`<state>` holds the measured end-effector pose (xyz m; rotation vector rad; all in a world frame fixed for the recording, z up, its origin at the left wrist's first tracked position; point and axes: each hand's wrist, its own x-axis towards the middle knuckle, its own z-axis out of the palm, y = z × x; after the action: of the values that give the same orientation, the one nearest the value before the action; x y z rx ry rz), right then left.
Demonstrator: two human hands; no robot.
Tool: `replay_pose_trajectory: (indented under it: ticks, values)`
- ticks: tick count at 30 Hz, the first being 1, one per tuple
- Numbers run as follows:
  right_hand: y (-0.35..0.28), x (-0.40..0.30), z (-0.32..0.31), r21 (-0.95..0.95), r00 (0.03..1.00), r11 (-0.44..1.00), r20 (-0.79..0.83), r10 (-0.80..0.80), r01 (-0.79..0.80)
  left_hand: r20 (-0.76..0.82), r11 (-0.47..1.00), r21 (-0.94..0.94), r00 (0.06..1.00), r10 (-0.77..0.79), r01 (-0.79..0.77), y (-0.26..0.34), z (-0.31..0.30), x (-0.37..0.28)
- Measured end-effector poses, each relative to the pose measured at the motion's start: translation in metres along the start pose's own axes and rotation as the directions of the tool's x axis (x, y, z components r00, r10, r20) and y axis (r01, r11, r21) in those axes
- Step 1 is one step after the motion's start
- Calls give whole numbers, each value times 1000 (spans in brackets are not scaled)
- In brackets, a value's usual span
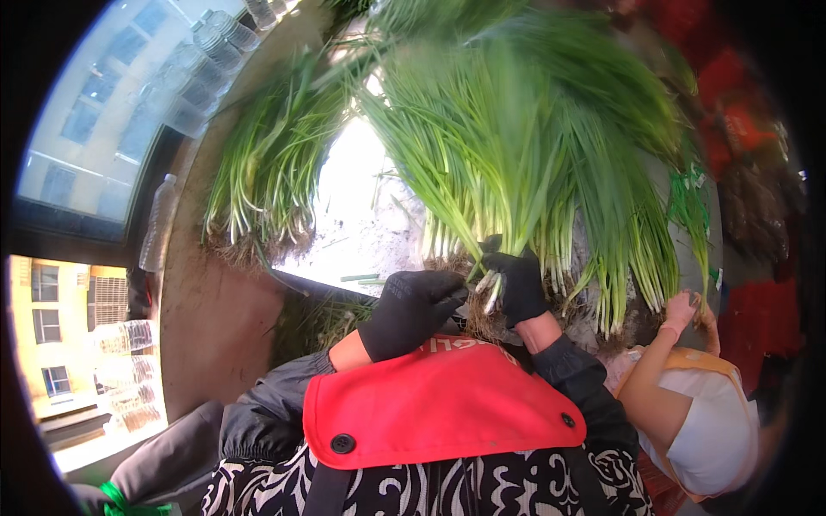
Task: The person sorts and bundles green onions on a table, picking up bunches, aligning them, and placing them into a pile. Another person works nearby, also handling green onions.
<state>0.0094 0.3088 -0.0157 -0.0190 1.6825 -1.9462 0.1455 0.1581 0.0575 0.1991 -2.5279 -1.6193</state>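
My right hand (pixel 521 284), in a black glove, is closed around a small bunch of scallions (pixel 493 290) just above their roots. The white root ends point down towards me, and the long green leaves spread away. My left hand (pixel 413 313), also black-gloved, is beside those roots with its fingers curled. Whether it pinches a stalk or root there is hidden. Behind the held bunch lies a wide pile of scallions (pixel 445 155), leaves pointing away. Another heap of scallions (pixel 264 168), with tangled brown roots, lies to the left.
Between the heaps shows a sunlit, dirt-strewn tabletop (pixel 361 219) with leaf scraps. Plastic bottles (pixel 155 222) line the window side at left. A co-worker's hands (pixel 681 313) hold scallions at right, near green ties (pixel 689 193). Cut leaves (pixel 322 322) lie below the table edge.
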Motion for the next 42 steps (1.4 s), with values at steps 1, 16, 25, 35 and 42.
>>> replay_pose_trajectory:
  ticks: [1, 16, 25, 35, 42]
  values:
    - [5, 2, -3, 1, 1000, 1000, 14, -10, 10, -20, 999, -14, 999, -29, 29, -1, 2, -5]
    - [27, 34, -74, -68, 955, 997, 295, -26, 48, 312, 607, 783, 930, -196, -135, -48, -81, -57]
    - [-21, -4, -53, -262, 977, 958, 204, -65, 118, 254, 973, -183, 963, -92, 141, -5, -3, 103]
    - [-44, -14, -20, -216, 998, 976, 58, 25, -12, 442, 693, -499, 841, -313, 520, -43, 12, 174]
    - [-32, -11, -35, -415, 971, 881, 172, -169, 227, 449, 482, -623, 786, -424, 616, -64, 13, 170]
